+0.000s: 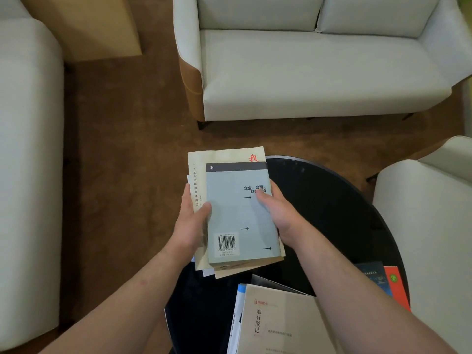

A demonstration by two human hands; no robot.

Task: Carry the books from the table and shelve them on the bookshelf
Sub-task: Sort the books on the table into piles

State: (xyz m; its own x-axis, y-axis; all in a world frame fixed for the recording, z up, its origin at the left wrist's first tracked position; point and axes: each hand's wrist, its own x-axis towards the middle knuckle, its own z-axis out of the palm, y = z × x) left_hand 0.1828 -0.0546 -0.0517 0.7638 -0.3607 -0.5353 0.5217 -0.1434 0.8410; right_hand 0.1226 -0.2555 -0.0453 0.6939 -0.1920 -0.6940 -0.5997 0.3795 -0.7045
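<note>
I hold a small stack of books above the left rim of the round black table point(332, 195). A pale blue-grey book point(237, 213) with a barcode lies on top, over a larger cream book point(229, 155) with red characters. My left hand point(191, 221) grips the stack's left edge, thumb on the blue cover. My right hand point(278, 213) grips the right edge, thumb on top. A beige book point(278, 325) lies on the table near me, over a white-and-blue one point(237, 315). A dark blue book point(373, 275) and a red book point(394, 282) lie at the table's right. No bookshelf is in view.
A white two-seat sofa point(319, 72) stands beyond the table. A white armchair point(429, 213) sits at the right and another white sofa point(28, 149) at the left. A tan box-like unit point(97, 26) is at the upper left. Brown carpet point(122, 162) lies between them.
</note>
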